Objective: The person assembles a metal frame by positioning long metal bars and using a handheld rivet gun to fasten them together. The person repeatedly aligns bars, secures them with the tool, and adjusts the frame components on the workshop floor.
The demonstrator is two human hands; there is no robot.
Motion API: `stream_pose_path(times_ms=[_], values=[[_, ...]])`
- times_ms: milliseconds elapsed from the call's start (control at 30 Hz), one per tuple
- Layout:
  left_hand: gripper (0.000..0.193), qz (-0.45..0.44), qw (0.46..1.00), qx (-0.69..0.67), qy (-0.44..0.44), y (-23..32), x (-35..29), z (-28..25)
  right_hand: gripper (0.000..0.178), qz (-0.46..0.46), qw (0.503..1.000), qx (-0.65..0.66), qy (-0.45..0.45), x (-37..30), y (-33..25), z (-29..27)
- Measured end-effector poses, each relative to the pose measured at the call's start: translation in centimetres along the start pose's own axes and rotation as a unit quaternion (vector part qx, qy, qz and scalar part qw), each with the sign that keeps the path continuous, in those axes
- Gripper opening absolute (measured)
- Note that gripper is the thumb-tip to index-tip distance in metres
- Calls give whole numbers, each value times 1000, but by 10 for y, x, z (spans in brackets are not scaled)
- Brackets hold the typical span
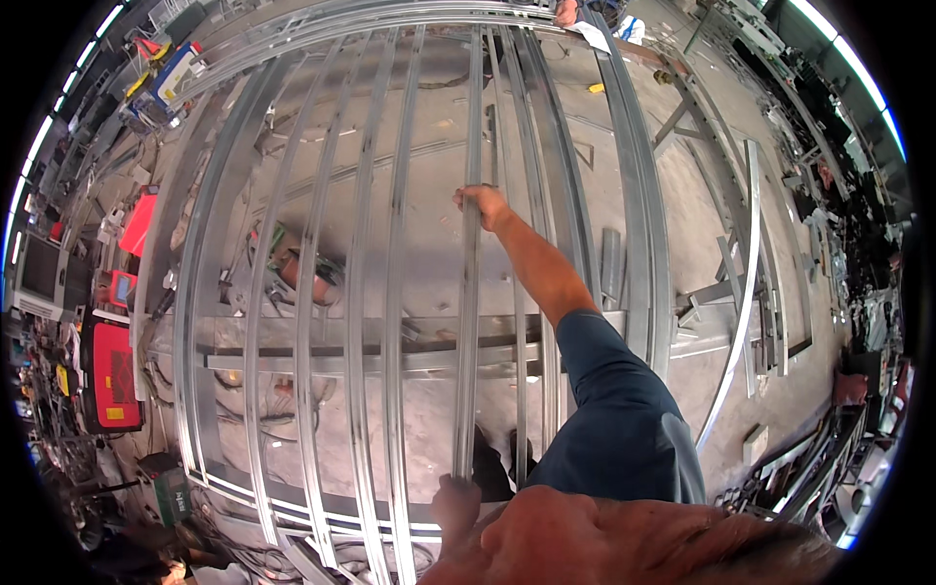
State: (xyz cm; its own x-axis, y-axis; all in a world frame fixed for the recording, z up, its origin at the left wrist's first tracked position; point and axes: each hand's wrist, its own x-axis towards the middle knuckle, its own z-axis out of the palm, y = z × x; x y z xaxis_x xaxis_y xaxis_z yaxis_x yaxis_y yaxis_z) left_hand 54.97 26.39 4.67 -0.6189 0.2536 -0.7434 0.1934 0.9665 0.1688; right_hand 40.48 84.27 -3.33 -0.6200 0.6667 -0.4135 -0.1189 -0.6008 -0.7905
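A long silver metal profile [469, 283] runs away from me, on top of a frame of similar lengths. Stretched far forward, my right hand [483, 205] is closed round the profile about halfway along, its fingers curled over both edges. At the near end, low in the view, my left hand [455, 502] is closed on the same profile; part of its grip is hidden. To the left, several parallel metal profiles [398, 244] lie side by side. A thinner one [520, 400] lies just right of the held piece.
Crosswise bars [380, 363] run beneath the profiles. Wide side rails [639, 224] bound the frame. A red machine [112, 375] stands left, with tools beyond it. On the right lies a curved metal strip [749, 283]. At the far edge, another person's hand [566, 13] shows.
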Motion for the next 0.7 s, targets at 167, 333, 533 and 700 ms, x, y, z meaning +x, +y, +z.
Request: stream_pose_path(times_ms=[167, 333, 533, 700], values=[[57, 99, 992, -42, 69, 42, 11, 0, 53, -41, 988, -129, 69, -55, 20, -2], [56, 125, 986, -69, 85, 70, 26, 15, 107, -118, 911, -375, 125, -94, 67, -2], [51, 144, 983, -80, 80, 86, 26, 19, 117, -83, 896, -417, 131, -143, 75, -14], [52, 187, 966, -137, 118, 99, 56, 38, 119, -96, 850, -500, 137, -168, 76, 9]])
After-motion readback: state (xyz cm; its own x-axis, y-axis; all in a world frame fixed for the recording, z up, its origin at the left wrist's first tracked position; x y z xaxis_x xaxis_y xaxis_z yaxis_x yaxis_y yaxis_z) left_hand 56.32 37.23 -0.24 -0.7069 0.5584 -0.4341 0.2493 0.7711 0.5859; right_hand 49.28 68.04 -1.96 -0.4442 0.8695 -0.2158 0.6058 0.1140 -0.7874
